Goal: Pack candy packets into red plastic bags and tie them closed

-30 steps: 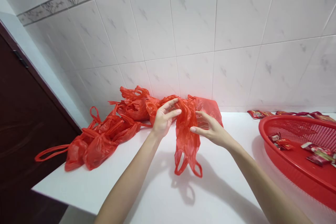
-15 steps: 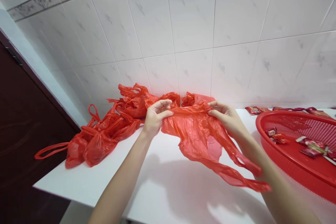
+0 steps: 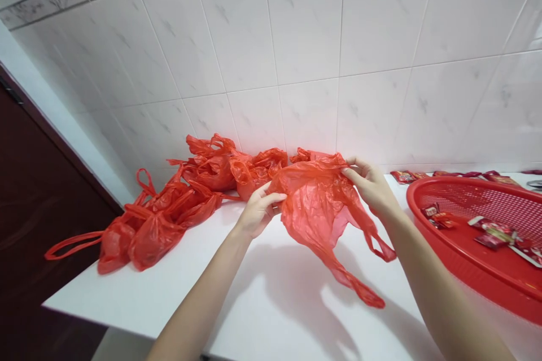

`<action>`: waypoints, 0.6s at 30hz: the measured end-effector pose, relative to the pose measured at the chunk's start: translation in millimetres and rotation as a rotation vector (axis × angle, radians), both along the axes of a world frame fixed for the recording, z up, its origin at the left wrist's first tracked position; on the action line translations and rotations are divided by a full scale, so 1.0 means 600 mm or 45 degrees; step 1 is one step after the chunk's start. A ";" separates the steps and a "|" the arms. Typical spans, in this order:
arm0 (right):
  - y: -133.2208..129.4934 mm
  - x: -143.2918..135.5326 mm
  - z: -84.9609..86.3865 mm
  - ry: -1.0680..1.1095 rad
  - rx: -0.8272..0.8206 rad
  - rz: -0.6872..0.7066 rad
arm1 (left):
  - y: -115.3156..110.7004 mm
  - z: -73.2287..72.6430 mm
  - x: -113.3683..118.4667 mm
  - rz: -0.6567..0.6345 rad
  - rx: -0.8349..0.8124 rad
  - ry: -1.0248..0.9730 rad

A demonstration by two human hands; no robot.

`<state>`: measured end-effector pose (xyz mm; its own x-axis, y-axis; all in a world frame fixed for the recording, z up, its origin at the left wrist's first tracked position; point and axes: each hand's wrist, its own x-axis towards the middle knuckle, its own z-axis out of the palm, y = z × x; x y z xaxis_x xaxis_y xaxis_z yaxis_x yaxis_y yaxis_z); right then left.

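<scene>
A thin red plastic bag (image 3: 313, 208) is stretched between my two hands above the white table. My left hand (image 3: 259, 210) pinches its left edge between thumb and fingers. At the upper right edge, my right hand (image 3: 367, 183) grips the plastic in the same way. The bag's two handle loops dangle toward me and to the right, and its side billows a little. Behind my left hand, more red bags (image 3: 258, 169) sit bunched against the wall.
Several filled, knotted red bags (image 3: 156, 234) lie on the left of the white table (image 3: 190, 287). A red mesh basket (image 3: 466, 262) with a few snack packets (image 3: 493, 231) stands at the right. More packets (image 3: 406, 176) lie along the tiled wall (image 3: 309, 113).
My left hand has moved lower and nearer to me, while the right stays at the bag's far edge. The bag has opened out more, and its handles have swung left. The view has shifted slightly.
</scene>
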<state>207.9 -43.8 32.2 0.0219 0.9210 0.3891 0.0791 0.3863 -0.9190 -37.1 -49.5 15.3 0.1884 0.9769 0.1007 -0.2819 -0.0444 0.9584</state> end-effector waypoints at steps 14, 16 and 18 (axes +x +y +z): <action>0.009 0.027 0.001 -0.058 -0.122 -0.236 | -0.057 0.000 -0.017 0.345 0.369 0.104; 0.012 0.015 -0.006 -0.094 -0.149 -0.198 | -0.095 -0.005 0.020 0.079 0.567 0.449; 0.013 0.007 -0.011 -0.139 -0.161 -0.166 | -0.122 -0.021 0.061 -0.249 0.815 0.846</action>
